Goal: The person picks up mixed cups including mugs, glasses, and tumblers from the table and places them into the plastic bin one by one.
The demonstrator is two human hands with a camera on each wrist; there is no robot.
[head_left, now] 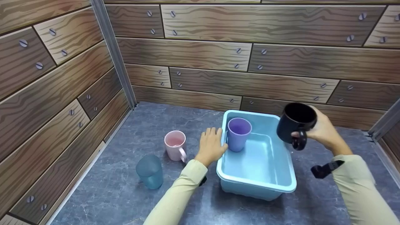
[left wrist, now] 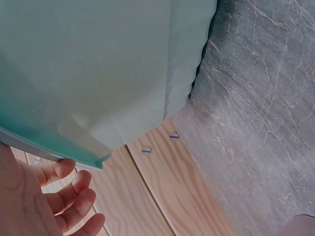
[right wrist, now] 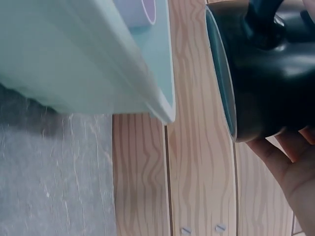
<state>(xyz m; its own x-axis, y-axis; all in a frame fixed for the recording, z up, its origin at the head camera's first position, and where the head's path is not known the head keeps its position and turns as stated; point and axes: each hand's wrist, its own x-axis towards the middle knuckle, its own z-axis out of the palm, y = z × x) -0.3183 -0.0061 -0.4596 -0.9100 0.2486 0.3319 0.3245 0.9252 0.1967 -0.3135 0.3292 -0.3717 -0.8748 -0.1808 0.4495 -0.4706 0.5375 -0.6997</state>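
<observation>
My right hand (head_left: 323, 131) grips a black mug (head_left: 293, 125) by its body, above the right rim of a light blue plastic tub (head_left: 256, 184). The mug's handle (head_left: 300, 140) points toward me, and the right wrist view shows the fingers (right wrist: 275, 157) on its side. On the tub's left rim rests my left hand (head_left: 211, 147), thumb over the edge and fingers loosely extended along the outside. A purple cup (head_left: 239, 136) stands inside the tub at its far left.
Left of the tub, a pink mug (head_left: 174, 145) stands upright on the grey marbled table (head_left: 103, 193). Nearer to me is a translucent blue cup (head_left: 150, 173). Wood-patterned panels (head_left: 200, 56) wall the table at the back and left.
</observation>
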